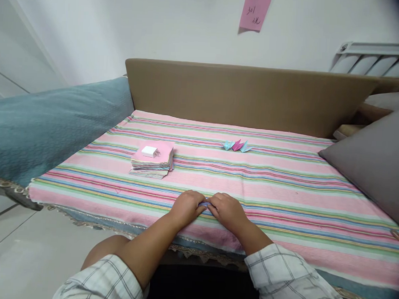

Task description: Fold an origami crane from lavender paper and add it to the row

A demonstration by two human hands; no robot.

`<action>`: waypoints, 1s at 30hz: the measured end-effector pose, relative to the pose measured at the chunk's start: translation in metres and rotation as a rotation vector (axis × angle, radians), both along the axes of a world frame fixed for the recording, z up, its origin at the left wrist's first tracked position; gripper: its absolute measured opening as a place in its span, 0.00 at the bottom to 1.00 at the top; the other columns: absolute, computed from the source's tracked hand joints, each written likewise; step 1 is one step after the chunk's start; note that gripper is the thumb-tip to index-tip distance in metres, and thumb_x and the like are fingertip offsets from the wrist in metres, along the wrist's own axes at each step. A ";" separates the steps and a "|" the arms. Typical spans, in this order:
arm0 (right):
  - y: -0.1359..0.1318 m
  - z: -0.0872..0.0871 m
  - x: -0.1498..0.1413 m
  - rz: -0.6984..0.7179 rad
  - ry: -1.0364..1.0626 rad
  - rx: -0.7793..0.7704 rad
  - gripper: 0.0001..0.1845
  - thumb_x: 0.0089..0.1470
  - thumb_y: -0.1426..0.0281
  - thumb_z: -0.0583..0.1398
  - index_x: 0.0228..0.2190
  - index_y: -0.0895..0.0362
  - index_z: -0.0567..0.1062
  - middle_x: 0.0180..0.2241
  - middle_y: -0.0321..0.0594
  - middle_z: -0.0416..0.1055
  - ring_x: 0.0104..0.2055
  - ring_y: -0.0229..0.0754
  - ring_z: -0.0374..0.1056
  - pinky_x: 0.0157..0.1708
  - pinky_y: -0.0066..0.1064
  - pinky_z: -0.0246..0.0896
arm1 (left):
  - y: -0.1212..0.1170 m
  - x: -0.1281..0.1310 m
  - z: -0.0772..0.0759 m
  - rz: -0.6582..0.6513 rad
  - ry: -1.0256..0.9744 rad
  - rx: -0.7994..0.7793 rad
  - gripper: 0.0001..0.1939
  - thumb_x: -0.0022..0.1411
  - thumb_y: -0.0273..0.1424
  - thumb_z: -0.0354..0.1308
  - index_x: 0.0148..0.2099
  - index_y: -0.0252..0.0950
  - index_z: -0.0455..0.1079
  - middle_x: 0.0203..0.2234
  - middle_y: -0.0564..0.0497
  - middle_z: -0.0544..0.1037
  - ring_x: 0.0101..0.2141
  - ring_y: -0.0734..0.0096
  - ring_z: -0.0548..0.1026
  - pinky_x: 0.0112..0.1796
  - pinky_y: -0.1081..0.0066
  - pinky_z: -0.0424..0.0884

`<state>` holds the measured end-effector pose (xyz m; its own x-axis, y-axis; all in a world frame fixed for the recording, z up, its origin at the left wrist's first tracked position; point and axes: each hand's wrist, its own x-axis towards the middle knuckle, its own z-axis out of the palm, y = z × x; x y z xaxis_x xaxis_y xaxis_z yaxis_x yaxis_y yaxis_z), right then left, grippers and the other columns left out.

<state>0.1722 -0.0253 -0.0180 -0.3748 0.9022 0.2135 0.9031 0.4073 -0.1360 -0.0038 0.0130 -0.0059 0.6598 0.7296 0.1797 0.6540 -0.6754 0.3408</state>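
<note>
Near the front edge of the striped cloth [191,182], my left hand [187,208] and my right hand [228,210] meet with fingers closed. Between their thumbs and fingertips shows a small strip of purple folded paper [204,204], pinched from both sides; most of it is covered by my fingers. Beyond my hands stand folded paper cranes, one magenta [237,145] between two light blue ones [227,145]. To the left lies a stack of square paper sheets [152,165] with a pink one on top, and a white charger plug [150,151] rests on it.
A brown backrest [235,98] runs along the far side. On the left is an armrest under a blue cover [54,115]; at the right leans a grey cushion [376,158]. A pink note [256,10] hangs on the wall. A small brown loop [398,236] lies far right.
</note>
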 end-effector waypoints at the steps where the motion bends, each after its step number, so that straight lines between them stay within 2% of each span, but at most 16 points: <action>1: 0.000 0.000 -0.001 -0.001 -0.010 -0.004 0.09 0.58 0.66 0.55 0.35 0.55 0.74 0.33 0.41 0.71 0.38 0.42 0.65 0.36 0.31 0.56 | 0.000 -0.001 0.001 0.008 -0.026 -0.028 0.08 0.54 0.33 0.59 0.37 0.37 0.72 0.32 0.49 0.77 0.36 0.63 0.74 0.37 0.68 0.67; 4: 0.001 0.000 -0.004 -0.017 -0.013 -0.001 0.09 0.58 0.67 0.55 0.34 0.55 0.74 0.33 0.41 0.70 0.37 0.42 0.65 0.36 0.31 0.56 | 0.004 -0.007 0.001 0.036 -0.182 -0.127 0.13 0.54 0.32 0.58 0.43 0.38 0.70 0.36 0.51 0.78 0.38 0.65 0.75 0.39 0.69 0.69; 8: 0.002 0.000 -0.008 -0.062 0.000 -0.007 0.08 0.58 0.68 0.55 0.34 0.55 0.74 0.33 0.41 0.71 0.38 0.42 0.65 0.36 0.31 0.56 | 0.012 -0.015 0.001 0.142 -0.366 -0.189 0.19 0.55 0.24 0.49 0.50 0.38 0.65 0.41 0.51 0.77 0.42 0.70 0.74 0.44 0.70 0.69; 14: 0.005 -0.002 -0.009 -0.060 -0.049 -0.004 0.06 0.57 0.68 0.55 0.33 0.55 0.73 0.33 0.41 0.71 0.37 0.44 0.65 0.34 0.32 0.57 | 0.021 -0.027 0.010 0.372 -0.163 -0.030 0.20 0.54 0.21 0.46 0.49 0.38 0.65 0.42 0.48 0.76 0.42 0.63 0.74 0.43 0.65 0.69; 19: 0.006 -0.009 -0.007 -0.024 -0.031 0.043 0.07 0.58 0.70 0.54 0.34 0.55 0.71 0.33 0.41 0.70 0.37 0.43 0.65 0.35 0.32 0.56 | 0.025 -0.035 0.013 0.457 -0.206 -0.066 0.16 0.54 0.20 0.47 0.44 0.39 0.63 0.39 0.49 0.77 0.39 0.63 0.74 0.39 0.66 0.69; 21: 0.006 -0.011 -0.005 -0.014 -0.011 0.056 0.07 0.59 0.70 0.53 0.34 0.55 0.71 0.33 0.41 0.70 0.37 0.43 0.64 0.36 0.32 0.56 | 0.027 -0.035 0.010 0.450 -0.303 -0.164 0.15 0.53 0.20 0.47 0.43 0.40 0.61 0.37 0.50 0.77 0.37 0.66 0.75 0.38 0.67 0.69; 24: 0.006 -0.012 -0.003 -0.024 0.023 0.066 0.07 0.59 0.70 0.53 0.35 0.55 0.71 0.34 0.41 0.70 0.38 0.43 0.64 0.37 0.32 0.57 | 0.027 -0.033 0.006 0.458 -0.468 -0.415 0.13 0.54 0.21 0.48 0.42 0.39 0.58 0.35 0.51 0.77 0.30 0.72 0.76 0.32 0.70 0.70; 27: 0.005 -0.011 -0.002 -0.045 0.059 0.058 0.07 0.59 0.70 0.53 0.35 0.55 0.71 0.35 0.40 0.70 0.38 0.42 0.64 0.37 0.32 0.57 | 0.022 -0.026 0.009 0.484 -0.625 -0.715 0.12 0.56 0.22 0.49 0.41 0.39 0.54 0.33 0.50 0.76 0.25 0.74 0.75 0.28 0.72 0.71; 30: 0.004 -0.009 -0.002 -0.065 0.105 0.052 0.07 0.59 0.70 0.53 0.35 0.55 0.70 0.35 0.40 0.70 0.38 0.42 0.65 0.37 0.31 0.57 | 0.014 -0.018 0.015 0.487 -0.688 -0.945 0.12 0.57 0.23 0.50 0.42 0.39 0.53 0.26 0.52 0.75 0.24 0.74 0.75 0.27 0.73 0.72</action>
<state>0.1704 -0.0213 -0.0274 -0.2895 0.9106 0.2951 0.9097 0.3576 -0.2112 -0.0219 0.0269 0.0091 0.2654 0.9007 -0.3440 0.2616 0.2761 0.9248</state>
